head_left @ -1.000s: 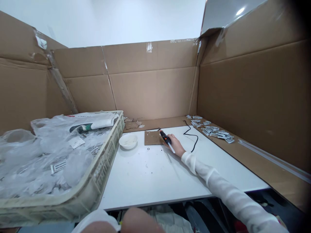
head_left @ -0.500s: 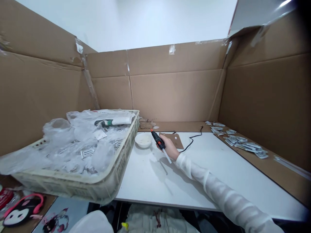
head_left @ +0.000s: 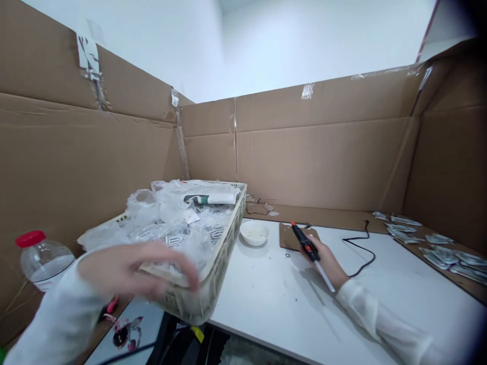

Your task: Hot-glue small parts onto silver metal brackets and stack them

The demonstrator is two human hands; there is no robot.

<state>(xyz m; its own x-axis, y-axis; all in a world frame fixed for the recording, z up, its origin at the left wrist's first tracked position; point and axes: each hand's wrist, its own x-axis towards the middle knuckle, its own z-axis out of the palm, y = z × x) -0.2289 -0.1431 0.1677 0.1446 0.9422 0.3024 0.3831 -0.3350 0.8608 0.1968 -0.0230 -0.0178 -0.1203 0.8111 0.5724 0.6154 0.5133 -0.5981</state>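
My right hand [head_left: 326, 261] rests on the white table [head_left: 289, 304] and grips a black and orange glue gun [head_left: 304, 242] with a white glue stick at its back end. The gun's tip points toward a brown cardboard piece [head_left: 289, 235]. My left hand [head_left: 137, 268], blurred by motion, hovers at the near rim of a cream plastic crate [head_left: 224, 253], its fingers stretched out and holding nothing. The crate is full of clear plastic bags [head_left: 171, 218] with small parts.
A small white bowl [head_left: 254, 232] stands beside the crate. A black cord [head_left: 359, 248] runs across the table. Silvery packets [head_left: 437, 243] lie along the right. A red-capped clear bottle [head_left: 41, 258] stands far left. Cardboard walls [head_left: 323, 152] enclose the table.
The view has swung left. My left hand has come up into view near the crate's front rim. My right hand still grips the glue gun near the cardboard piece.
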